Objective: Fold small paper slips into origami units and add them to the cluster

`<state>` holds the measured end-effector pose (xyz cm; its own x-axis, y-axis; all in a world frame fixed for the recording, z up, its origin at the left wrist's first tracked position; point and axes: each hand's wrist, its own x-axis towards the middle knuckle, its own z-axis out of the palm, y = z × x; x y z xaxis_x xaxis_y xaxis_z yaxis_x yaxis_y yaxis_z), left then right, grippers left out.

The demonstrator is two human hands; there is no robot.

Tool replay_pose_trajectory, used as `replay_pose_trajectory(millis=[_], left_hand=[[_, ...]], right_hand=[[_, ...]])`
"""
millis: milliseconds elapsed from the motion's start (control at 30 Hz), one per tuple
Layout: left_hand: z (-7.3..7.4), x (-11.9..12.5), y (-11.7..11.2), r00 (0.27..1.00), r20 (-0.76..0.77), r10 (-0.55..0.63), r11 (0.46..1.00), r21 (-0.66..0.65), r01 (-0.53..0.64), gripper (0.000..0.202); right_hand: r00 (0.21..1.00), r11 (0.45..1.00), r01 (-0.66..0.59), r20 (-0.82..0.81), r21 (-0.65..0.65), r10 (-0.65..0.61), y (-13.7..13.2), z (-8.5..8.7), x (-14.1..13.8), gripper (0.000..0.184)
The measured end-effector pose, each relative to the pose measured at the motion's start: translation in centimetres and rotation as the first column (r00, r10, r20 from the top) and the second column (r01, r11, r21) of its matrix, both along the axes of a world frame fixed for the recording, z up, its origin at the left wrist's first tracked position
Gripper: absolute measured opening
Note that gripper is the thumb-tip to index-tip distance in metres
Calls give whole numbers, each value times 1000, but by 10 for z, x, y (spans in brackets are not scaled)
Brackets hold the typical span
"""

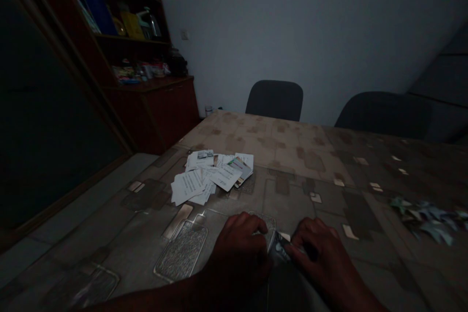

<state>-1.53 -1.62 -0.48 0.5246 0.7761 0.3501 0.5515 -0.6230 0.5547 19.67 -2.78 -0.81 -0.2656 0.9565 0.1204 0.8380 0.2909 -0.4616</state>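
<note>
Both hands rest close together on the table near its front edge. My left hand has its fingers curled down and pressed on a small dark sheet of paper. My right hand pinches the same sheet from the right side. The room is dim and most of the sheet is hidden under the hands. A pile of white paper cards lies further back on the left, apart from both hands.
Several small folded greenish paper pieces lie at the right. Two dark chairs stand behind the table. A wooden cabinet with shelves of objects stands at the left wall. The patterned tablecloth covers the whole table.
</note>
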Motion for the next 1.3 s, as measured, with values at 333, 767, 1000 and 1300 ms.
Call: replay_pose_trajectory(millis=[333,767,1000,1300], left_hand=[[3,-1,1,996,-89,-10,999,-43,6,22],[-16,0,3,996,-54,-76,967,241,87,12],[-24,-1,5,971,-180,-157,935,291,205,4],[-25,-2,6,960,-228,-165,925,303,231,3]], right_hand=[[1000,998,11,8,68,-12,-3,-2,-1,18],[1000,991,23,-10,133,-22,-3,-7,-1,20],[986,997,71,-149,-21,-73,0,2,6,9],[967,987,160,-207,33,-150,-9,-5,12,14]])
